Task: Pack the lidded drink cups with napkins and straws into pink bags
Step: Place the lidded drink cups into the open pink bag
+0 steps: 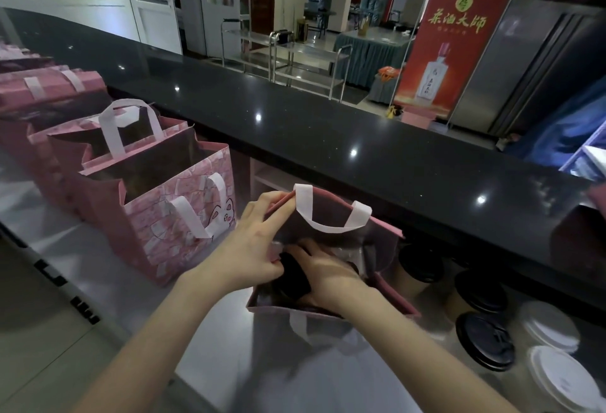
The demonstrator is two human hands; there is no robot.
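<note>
A pink bag with white handles stands open on the steel worktop, right in front of me. My left hand pinches the bag's near-left rim and holds it open. My right hand reaches down inside the bag and is closed around a cup with a black lid. To the right of the bag stand several brown cups with black lids and two cups with white lids.
A row of pink bags with a pig print stands open along the worktop to my left. A raised black counter runs behind the bags. Beyond it are steel trolleys and a red banner.
</note>
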